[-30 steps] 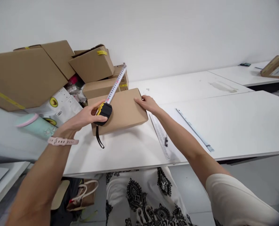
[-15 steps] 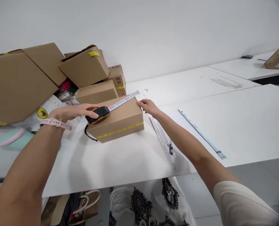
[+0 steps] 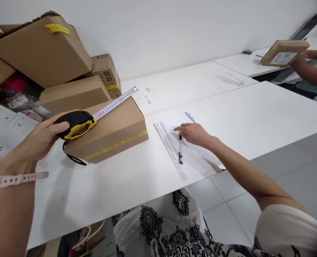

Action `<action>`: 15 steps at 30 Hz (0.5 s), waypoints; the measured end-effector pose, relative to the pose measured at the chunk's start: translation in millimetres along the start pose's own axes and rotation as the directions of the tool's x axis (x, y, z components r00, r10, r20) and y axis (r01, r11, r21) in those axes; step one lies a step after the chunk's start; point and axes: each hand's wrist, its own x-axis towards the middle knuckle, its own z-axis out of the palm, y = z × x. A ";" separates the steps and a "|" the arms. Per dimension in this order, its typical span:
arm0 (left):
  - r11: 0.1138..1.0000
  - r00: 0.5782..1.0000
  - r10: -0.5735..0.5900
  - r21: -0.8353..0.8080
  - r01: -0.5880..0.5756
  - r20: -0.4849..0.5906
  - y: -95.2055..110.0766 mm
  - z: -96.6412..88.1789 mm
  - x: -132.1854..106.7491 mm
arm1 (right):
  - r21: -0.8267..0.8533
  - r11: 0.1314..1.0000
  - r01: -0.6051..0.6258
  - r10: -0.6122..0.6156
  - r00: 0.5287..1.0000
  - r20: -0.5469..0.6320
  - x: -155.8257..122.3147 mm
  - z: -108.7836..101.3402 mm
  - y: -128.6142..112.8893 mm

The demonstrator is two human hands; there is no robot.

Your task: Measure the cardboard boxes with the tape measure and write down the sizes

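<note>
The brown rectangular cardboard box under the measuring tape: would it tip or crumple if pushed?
The brown rectangular cardboard box would probably slide, not tip, since it sits long and low on the flat white table. Its straight edges suggest some stiffness.

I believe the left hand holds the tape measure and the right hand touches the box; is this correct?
No: the head view shows the right hand over the paper, by the pen, off the box. The left hand does hold the tape measure.

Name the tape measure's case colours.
The tape measure's case is black and yellow, best seen in the head view.
</note>
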 end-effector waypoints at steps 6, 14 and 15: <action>0.973 0.979 0.193 0.144 -0.183 -0.060 22.4 37.4 -40.8 | -0.195 0.947 0.255 -0.248 0.967 0.060 -27.3 28.2 3.7; 0.853 0.917 0.392 0.401 -0.333 -0.072 18.4 46.4 -18.9 | -0.142 0.974 0.178 -0.188 0.981 -0.056 -30.4 14.0 10.1; 0.834 0.914 0.400 0.441 -0.332 -0.069 20.4 46.2 -18.1 | -0.093 0.989 0.114 -0.126 0.983 -0.135 -33.2 13.6 8.5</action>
